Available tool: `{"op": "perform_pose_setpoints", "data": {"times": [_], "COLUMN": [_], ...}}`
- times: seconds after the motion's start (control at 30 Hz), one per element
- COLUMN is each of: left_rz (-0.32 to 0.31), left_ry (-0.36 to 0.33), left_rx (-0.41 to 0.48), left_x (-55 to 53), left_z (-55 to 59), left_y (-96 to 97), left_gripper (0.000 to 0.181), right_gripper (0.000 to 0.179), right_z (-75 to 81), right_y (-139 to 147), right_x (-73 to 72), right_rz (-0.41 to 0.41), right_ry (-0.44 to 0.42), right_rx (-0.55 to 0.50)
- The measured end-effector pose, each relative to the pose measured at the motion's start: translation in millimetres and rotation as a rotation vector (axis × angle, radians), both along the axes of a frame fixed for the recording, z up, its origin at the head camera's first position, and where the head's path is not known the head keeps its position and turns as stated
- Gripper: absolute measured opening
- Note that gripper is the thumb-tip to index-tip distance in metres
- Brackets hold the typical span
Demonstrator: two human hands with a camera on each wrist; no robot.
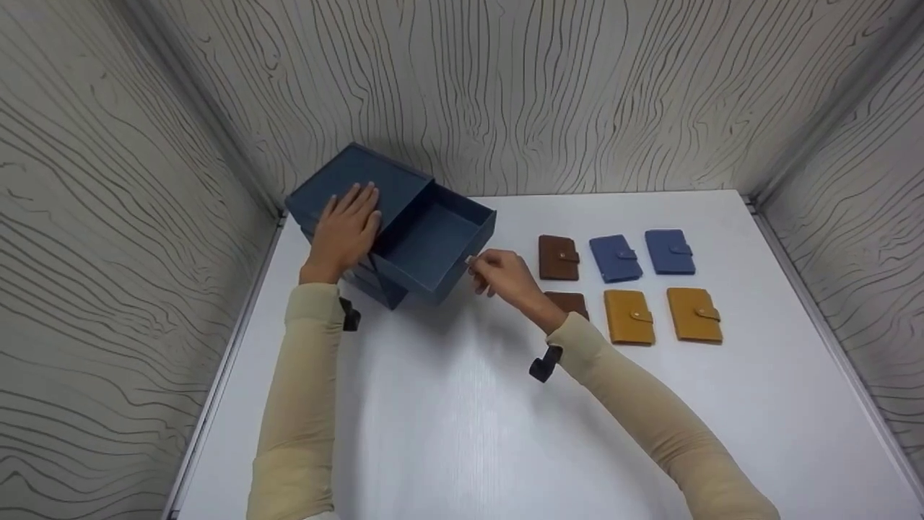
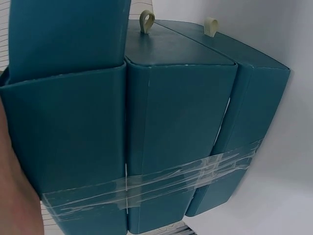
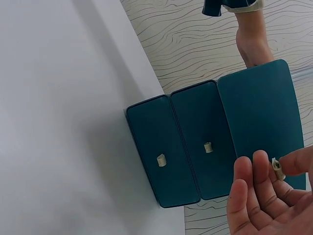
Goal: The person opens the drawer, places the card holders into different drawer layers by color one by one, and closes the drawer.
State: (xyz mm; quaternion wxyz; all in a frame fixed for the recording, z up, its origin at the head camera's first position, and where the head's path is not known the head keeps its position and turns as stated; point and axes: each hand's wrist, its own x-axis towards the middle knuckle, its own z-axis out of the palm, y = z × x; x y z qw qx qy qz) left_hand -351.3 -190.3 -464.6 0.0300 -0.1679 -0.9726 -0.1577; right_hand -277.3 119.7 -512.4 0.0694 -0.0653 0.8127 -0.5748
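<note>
A dark blue chest of three stacked drawers stands at the back left, its top drawer pulled well out with a bare interior. My left hand rests on the chest's top, fingers extended. With thumb and forefinger, my right hand pinches the cream pull loop on the open drawer's front. In the right wrist view, the middle drawer and bottom drawer are pushed in, each with its own loop. Clear tape runs across the chest's side in the left wrist view.
To the right lie small strap-fastened wallets in two rows: brown, blue, another blue, then yellow and another yellow. A second brown wallet is partly hidden by my right wrist. Wood-patterned panels enclose the white table.
</note>
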Motion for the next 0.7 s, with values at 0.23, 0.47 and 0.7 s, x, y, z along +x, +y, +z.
{"op": "perform_pose_setpoints", "data": {"times": [0.23, 0.47, 0.7], "left_rz": [0.0, -0.003, 0.002], "left_ry": [0.006, 0.005, -0.008], "left_rx": [0.002, 0.005, -0.032], "left_x": [-0.3, -1.0, -1.3], "left_z": [-1.0, -0.3, -0.2], "left_y": [-0.9, -0.9, 0.7], "left_gripper": [0.06, 0.059, 0.06], "right_gripper": [0.036, 0.033, 0.024], "right_z": [-2.8, 1.0, 4.2], "right_y": [4.3, 20.5, 48.3], "right_x": [-2.0, -6.7, -16.1], "right_rz": [0.012, -0.018, -0.118], "right_ry": [-0.016, -0.006, -0.02], "right_rx": [0.022, -0.001, 0.047]}}
